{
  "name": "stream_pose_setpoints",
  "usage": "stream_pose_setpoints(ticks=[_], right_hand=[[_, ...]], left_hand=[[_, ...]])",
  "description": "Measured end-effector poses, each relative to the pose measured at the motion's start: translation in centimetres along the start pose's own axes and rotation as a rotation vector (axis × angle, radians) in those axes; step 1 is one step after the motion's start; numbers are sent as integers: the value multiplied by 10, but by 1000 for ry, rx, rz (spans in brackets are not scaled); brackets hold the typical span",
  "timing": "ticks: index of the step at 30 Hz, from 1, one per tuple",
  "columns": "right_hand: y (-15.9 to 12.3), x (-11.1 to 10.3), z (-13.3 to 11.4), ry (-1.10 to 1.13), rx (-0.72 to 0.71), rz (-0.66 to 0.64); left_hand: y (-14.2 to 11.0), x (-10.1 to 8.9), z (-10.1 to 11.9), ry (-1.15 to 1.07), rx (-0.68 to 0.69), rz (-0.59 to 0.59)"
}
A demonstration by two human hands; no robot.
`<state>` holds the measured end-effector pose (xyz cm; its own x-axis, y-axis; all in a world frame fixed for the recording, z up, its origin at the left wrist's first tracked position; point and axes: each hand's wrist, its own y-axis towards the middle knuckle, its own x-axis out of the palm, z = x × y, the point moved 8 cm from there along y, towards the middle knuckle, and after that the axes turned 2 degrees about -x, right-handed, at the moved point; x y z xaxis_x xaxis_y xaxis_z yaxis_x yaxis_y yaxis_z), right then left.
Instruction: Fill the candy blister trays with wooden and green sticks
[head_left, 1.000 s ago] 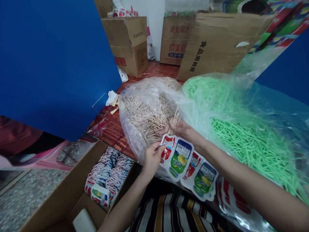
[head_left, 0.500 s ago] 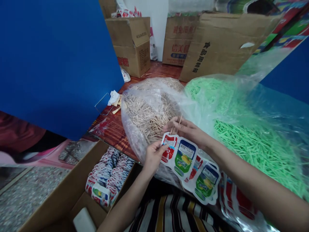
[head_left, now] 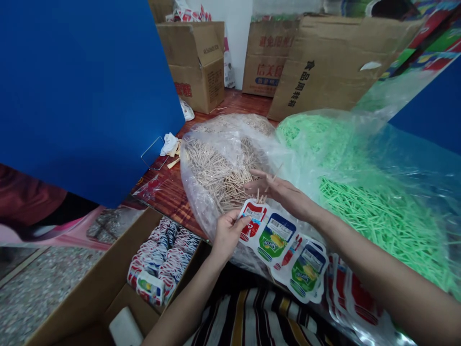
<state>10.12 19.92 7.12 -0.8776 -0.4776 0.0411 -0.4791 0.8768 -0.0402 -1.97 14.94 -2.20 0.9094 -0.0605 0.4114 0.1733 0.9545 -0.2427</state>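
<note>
My left hand (head_left: pixel 226 233) pinches the left end of a strip of soda-printed pouches (head_left: pixel 284 247), red and green ones joined side by side. My right hand (head_left: pixel 279 190) hovers just above the strip's red end pouch, fingers loosely curled around a few wooden sticks (head_left: pixel 262 194) whose tips point down into the pouch mouth. Both hands sit at the near rim of a clear plastic bag of wooden sticks (head_left: pixel 216 168).
A big clear bag of green plastic sticks (head_left: pixel 378 206) fills the right. A cardboard box (head_left: pixel 108 288) with stacked filled pouches (head_left: pixel 162 262) stands lower left. Brown cartons (head_left: pixel 317 62) line the back of the wooden table (head_left: pixel 165 192). A blue board (head_left: pixel 86 96) rises on the left.
The bundle of sticks in my right hand has sunk lower toward the end pouch, with fewer showing above the fingers. My right fingers have loosened. The left hand stays on the strip.
</note>
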Motion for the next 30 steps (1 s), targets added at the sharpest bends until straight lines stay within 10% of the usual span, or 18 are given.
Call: stream_pose_setpoints(ticks=[7,23,30], right_hand=[[-11,18,5,-78,109,-185],[-21,8,-3,-17,35,-26],[-32,20,-11,-393,16,-183]], left_hand=[[-1,0,-2,1,3,-16],[-7,4,1,135,18,-10],[-9,12,2,65,2,-36]])
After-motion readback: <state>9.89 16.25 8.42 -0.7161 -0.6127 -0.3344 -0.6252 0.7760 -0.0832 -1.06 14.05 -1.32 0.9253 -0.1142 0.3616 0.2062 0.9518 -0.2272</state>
